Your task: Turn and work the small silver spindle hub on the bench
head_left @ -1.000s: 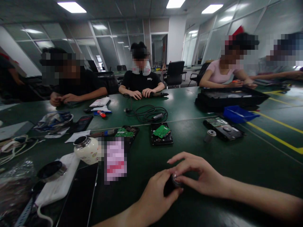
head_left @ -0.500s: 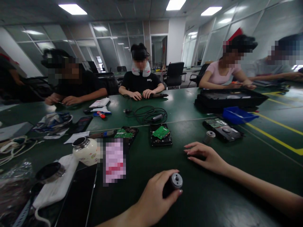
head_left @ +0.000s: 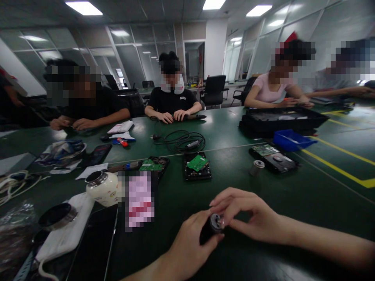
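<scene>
On the far left of the green table (head_left: 307, 195) lies a white cloth (head_left: 68, 230) with a round black lid (head_left: 57, 214) resting on it. Just beside them stands a white jar (head_left: 103, 190) with its mouth uncovered. A dark tablet (head_left: 93, 246) lies flat in front of the jar, near the table edge. Farther in, two opened hard drives (head_left: 197, 166) with green boards lie side by side, and a coiled black cable (head_left: 181, 141) lies behind them. To the right are a small metal spool (head_left: 256, 167), a third drive (head_left: 274, 158), a blue bin (head_left: 293, 139) and a black tray (head_left: 281, 121). All of these are well apart from the hands, and nothing lies between the hands and the drives. Other people work on the far side of the table.

The left hand (head_left: 187, 244) wraps closely around a black cylinder (head_left: 208, 231) and holds it just above the near table edge, with the metal end up. The right hand (head_left: 252, 216) comes in from the right. Its fingertips (head_left: 218, 202) and thumb are narrowed to a pinch on that metal end (head_left: 216, 221), and its other fingers are curled loosely above.
</scene>
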{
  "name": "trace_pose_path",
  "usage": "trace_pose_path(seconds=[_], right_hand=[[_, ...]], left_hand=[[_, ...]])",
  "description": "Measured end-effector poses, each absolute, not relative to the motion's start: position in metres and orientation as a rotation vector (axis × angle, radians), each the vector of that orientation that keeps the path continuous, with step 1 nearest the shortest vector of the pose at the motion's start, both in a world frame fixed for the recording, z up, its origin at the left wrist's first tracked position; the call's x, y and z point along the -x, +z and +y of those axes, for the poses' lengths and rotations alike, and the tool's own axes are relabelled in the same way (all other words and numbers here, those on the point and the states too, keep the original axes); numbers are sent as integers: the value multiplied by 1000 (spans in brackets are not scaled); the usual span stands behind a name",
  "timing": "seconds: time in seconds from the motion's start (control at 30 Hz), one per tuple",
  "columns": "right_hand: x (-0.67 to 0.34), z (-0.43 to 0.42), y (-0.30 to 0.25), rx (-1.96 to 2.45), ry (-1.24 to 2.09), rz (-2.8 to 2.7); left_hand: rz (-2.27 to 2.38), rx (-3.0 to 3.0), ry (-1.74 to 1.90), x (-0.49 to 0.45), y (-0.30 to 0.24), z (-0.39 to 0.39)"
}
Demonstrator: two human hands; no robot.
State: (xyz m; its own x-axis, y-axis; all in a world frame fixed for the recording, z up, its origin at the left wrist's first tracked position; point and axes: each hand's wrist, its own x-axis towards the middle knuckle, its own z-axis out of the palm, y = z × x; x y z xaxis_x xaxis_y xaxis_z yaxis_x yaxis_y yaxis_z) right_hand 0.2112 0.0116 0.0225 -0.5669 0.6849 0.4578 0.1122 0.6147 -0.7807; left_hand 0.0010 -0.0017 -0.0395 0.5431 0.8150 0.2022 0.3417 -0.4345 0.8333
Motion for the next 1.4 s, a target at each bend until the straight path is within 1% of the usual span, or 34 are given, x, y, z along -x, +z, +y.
trace_pose_path(seconds=[0.17, 0.53, 0.63, 0.73, 0.83, 1.0, 1.13, 1.27, 1.4], right_hand=[[-200, 10, 17, 647, 943, -2121], [-197, 8, 18, 696, 925, -2086], [-204, 15, 25, 656, 895, -2024], [-225, 32, 26, 740, 825, -1851], [-253, 53, 9, 893, 747, -1814], [-282, 68, -37, 1035, 833, -1948], [-286, 68, -52, 1061, 887, -1927], [-279, 63, -39, 1046, 958, -1823], [-252, 41, -4, 922, 976, -1774]], left_hand=[[950, -1970, 772, -3, -38, -2], [970, -1768, 771, -8, -24, -1], [970, -1784, 785, -7, -22, -1], [944, -1813, 772, -6, -18, -1], [952, -1839, 748, -5, -17, -2], [978, -1858, 728, -4, -19, -1], [979, -1883, 727, -4, -22, -1], [984, -1888, 735, -3, -23, -1], [974, -1892, 727, -4, -24, -1]])
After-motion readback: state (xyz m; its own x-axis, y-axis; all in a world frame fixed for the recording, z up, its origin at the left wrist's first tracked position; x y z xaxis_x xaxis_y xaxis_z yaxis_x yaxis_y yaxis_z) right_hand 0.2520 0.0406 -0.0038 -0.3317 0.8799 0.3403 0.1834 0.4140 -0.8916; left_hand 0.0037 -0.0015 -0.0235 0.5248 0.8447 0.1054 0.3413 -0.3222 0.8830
